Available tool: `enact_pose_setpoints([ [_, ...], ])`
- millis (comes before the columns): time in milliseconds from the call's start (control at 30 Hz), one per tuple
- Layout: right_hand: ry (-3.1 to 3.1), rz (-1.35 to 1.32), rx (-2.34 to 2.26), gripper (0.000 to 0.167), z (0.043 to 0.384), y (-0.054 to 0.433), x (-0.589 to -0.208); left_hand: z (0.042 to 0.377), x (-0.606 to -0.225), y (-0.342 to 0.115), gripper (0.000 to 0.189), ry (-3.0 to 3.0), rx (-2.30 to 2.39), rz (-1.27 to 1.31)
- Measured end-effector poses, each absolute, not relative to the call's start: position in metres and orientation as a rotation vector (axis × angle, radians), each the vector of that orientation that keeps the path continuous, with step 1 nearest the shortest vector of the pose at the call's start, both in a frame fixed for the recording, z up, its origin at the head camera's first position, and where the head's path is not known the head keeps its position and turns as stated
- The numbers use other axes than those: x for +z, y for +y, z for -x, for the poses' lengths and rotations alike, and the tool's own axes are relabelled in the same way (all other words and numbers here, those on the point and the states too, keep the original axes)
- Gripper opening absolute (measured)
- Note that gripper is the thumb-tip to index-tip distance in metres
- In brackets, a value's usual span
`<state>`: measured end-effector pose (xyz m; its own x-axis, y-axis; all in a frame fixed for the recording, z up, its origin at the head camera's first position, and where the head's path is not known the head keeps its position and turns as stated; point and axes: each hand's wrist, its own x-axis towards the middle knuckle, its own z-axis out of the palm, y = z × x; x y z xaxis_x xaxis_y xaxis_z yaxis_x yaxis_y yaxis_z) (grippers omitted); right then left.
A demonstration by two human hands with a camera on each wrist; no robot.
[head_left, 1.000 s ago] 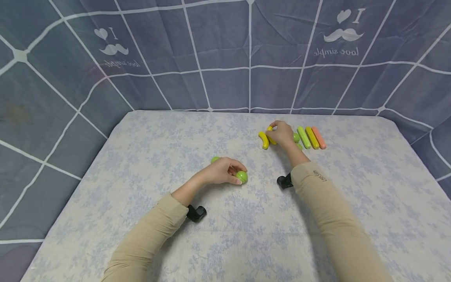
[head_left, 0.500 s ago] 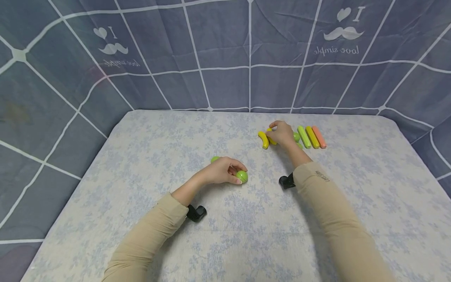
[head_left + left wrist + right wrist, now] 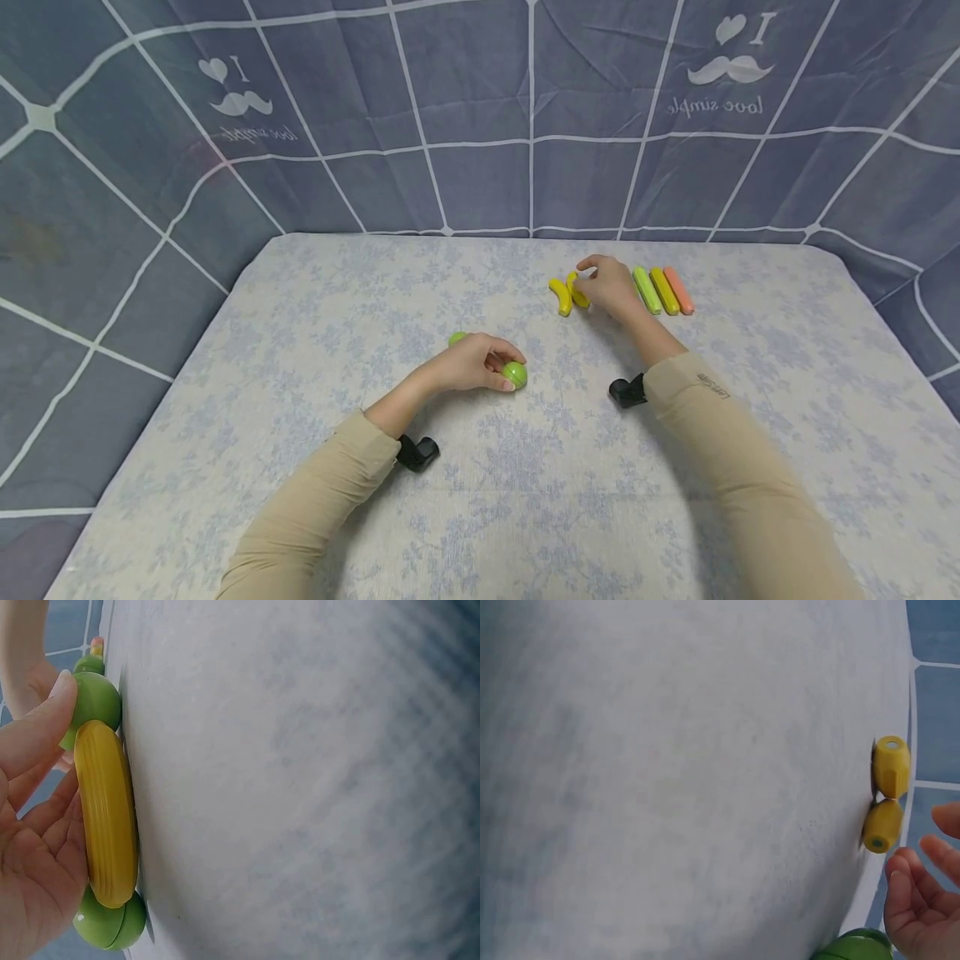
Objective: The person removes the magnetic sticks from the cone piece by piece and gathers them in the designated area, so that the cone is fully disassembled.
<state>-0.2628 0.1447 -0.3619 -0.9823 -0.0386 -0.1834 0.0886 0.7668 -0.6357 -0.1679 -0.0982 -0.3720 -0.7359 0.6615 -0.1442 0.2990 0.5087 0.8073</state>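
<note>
In the head view my left hand (image 3: 474,364) grips a shiny green ball (image 3: 514,375) between thumb and fingers. In the left wrist view the thumb presses that ball (image 3: 97,703), and a ridged yellow long piece (image 3: 109,814) lies beside the palm. Another green ball (image 3: 112,922) sits at its lower end. My right hand (image 3: 611,286) is at the right of two small yellow toy bananas (image 3: 560,297). Seen from the right wrist, its loosely bent fingers (image 3: 900,889) hold nothing, apart from the bananas (image 3: 891,766). Part of a green round thing (image 3: 855,945) shows below.
Light green (image 3: 647,290), yellow (image 3: 664,291) and pink (image 3: 678,291) sticks lie side by side right of my right hand. A pale flowered cloth (image 3: 510,517) covers the table. A grey-blue curtain (image 3: 480,117) with white lines hangs behind.
My right hand has moved slightly right, off the right-hand banana, and now covers the green balls beside the sticks. My left hand stays where it was on its ball.
</note>
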Motion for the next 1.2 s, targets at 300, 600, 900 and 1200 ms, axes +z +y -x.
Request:
enact_pose_setpoints([
  [300,2.753,0.027,-1.010,0.035,0.250,0.149,-0.354,0.168,-0.372,-0.097,0.041,2.341,1.148,-0.818],
  [600,2.689,0.205,-1.095,0.032,0.235,0.146,-0.353,0.173,-0.369,-0.102,0.046,2.321,1.113,-0.852],
  [900,2.597,0.387,-1.143,0.030,0.219,0.131,-0.355,0.181,-0.354,-0.118,0.046,2.379,1.127,-0.858],
  [1200,2.453,0.486,-1.172,0.029,0.208,0.120,-0.358,0.187,-0.340,-0.136,0.045,2.505,1.053,-0.848],
])
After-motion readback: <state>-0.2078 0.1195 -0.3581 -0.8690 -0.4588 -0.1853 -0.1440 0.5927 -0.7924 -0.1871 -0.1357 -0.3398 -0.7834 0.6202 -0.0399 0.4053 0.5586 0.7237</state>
